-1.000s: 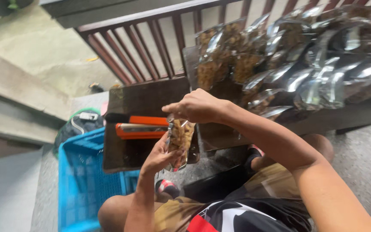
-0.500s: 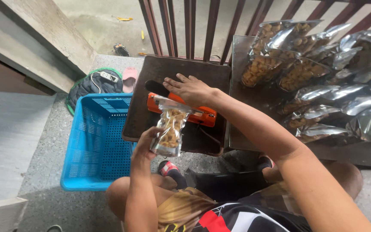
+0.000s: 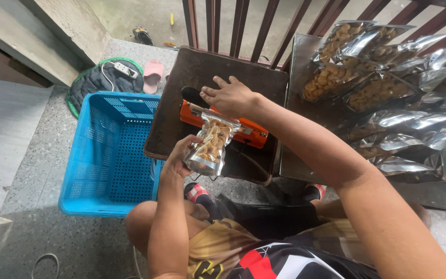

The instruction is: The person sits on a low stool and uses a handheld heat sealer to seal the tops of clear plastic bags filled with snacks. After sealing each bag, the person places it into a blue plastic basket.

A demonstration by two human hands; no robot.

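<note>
My left hand (image 3: 180, 154) grips a clear pouch of brown snacks (image 3: 211, 146) from below, its top edge lying in the jaw of an orange heat sealer (image 3: 249, 135). My right hand (image 3: 231, 96) rests palm down on the sealer's arm, fingers spread. The sealer sits on a dark brown low table (image 3: 181, 98) in front of my knees.
A blue plastic crate (image 3: 107, 155) stands on the floor left of the table. Several filled silver and clear pouches (image 3: 383, 93) lie on a tray at the right. Railing bars (image 3: 243, 26) run behind; a power strip on a dark cushion (image 3: 99, 80) and pink sandal (image 3: 153, 75) lie beyond the crate.
The view has tilted down and closer. The pouch has gone from being held up in both hands to the sealer's jaw, and my right hand has moved onto the sealer's arm.
</note>
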